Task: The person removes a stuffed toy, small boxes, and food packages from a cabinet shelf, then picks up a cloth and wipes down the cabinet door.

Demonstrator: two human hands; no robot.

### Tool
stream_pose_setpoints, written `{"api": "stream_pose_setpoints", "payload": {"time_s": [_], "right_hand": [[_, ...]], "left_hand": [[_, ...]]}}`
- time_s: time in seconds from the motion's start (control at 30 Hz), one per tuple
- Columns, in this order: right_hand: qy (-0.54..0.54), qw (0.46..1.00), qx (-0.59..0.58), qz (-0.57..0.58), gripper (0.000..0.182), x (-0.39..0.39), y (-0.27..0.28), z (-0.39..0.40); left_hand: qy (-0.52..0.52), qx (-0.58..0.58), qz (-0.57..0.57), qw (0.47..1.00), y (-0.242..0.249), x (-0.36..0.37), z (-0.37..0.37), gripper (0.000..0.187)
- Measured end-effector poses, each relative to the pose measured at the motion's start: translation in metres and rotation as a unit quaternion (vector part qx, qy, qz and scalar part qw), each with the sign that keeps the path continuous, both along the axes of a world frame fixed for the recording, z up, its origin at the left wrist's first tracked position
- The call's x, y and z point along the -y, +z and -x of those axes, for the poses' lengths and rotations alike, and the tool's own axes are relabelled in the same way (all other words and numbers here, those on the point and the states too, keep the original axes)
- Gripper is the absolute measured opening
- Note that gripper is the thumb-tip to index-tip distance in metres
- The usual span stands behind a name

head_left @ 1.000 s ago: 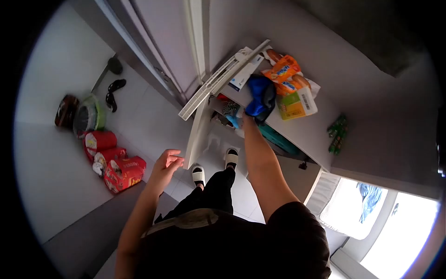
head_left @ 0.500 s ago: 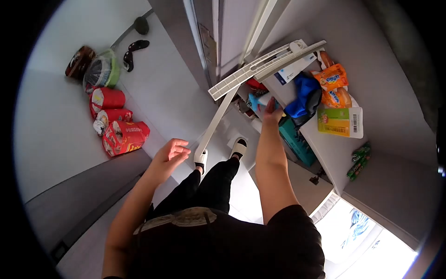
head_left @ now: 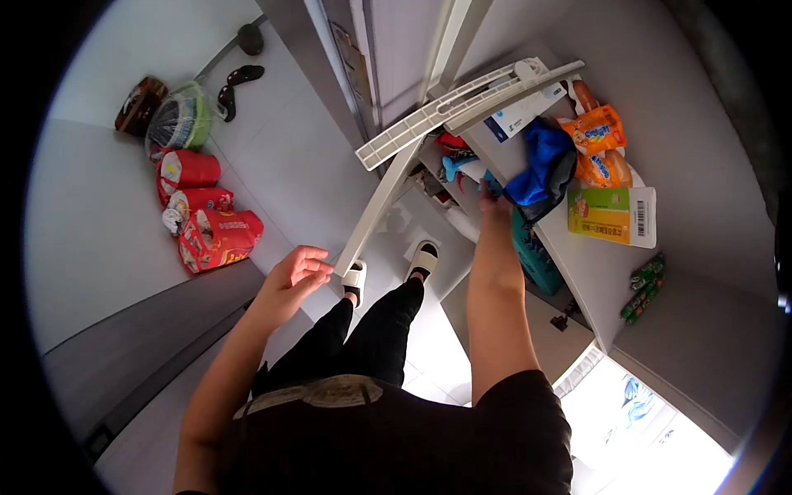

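My left hand (head_left: 299, 276) is held in the air, fingers loosely bent and a little apart, with nothing in it. It is close to the lower end of a white panel edge (head_left: 371, 219). My right hand (head_left: 494, 200) reaches into the compartment below the shelf, beside a light-blue and white item (head_left: 469, 168) whose kind I cannot make out. Its fingers are mostly hidden, so a grip does not show. Just right of that hand, a blue and black cloth-like item (head_left: 540, 169) hangs over the shelf edge. A teal box (head_left: 536, 260) sits below the wrist.
On the shelf (head_left: 577, 264) lie orange packs (head_left: 598, 130), a green-yellow box (head_left: 612, 216), a white-blue box (head_left: 525, 111) and green packets (head_left: 643, 289). A white plastic rack (head_left: 437, 115) juts out above. Red packages (head_left: 219, 239) stand by the left wall; slippers (head_left: 423, 260) are on my feet.
My right hand has gone deeper into the compartment, and its fingers are now less visible. The white panel edge appears slightly closer to my left hand. The view has shifted a little.
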State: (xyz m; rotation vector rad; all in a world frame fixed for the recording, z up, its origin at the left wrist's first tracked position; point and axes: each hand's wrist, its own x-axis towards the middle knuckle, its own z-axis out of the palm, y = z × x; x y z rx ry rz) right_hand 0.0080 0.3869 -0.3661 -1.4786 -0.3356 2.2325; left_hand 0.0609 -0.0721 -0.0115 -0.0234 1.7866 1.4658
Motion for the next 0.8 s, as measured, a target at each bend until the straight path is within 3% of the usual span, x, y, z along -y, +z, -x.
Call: {"api": "stream_pose_setpoints", "payload": {"time_s": [0.13,0.4,0.5,0.57,0.6,0.67,0.73,0.77,0.8], "right_hand": [[-0.015,0.999,0.016,0.027,0.055,0.011,-0.009,-0.018],[-0.089,0.979,-0.057,0.172,0.071,0.074,0.08,-0.08],[-0.029,0.983,-0.094,0.153,0.061,0.098,0.101,-0.108],[-0.047,0.977,-0.133,0.16,0.053,0.117,0.12,-0.126],[-0.052,0.97,-0.163,0.174,0.045,0.127,0.13,-0.137],[-0.04,0.973,-0.165,0.159,0.038,0.15,0.142,-0.16],[-0.03,0.975,-0.167,0.143,0.033,0.172,0.159,-0.177],[-0.017,0.977,-0.158,0.142,0.03,0.182,0.17,-0.186],[-0.004,0.979,-0.149,0.14,0.029,0.19,0.179,-0.192]], "left_hand": [[0.006,0.001,-0.007,1.0,0.007,-0.01,0.004,0.039],[0.04,-0.031,0.0,0.999,0.006,-0.022,0.01,0.031],[0.025,-0.142,0.042,0.989,-0.005,-0.02,0.019,0.025],[0.152,-0.057,-0.121,0.979,0.022,-0.032,0.023,0.026],[0.124,-0.072,-0.251,0.957,0.038,-0.037,0.023,0.036],[0.089,0.039,-0.457,0.884,0.079,-0.049,0.025,0.055],[-0.004,0.137,-0.583,0.801,0.143,-0.052,0.025,0.069],[-0.048,0.184,-0.677,0.711,0.162,-0.051,0.021,0.083],[-0.115,0.197,-0.685,0.691,0.197,-0.045,0.015,0.076]]}}
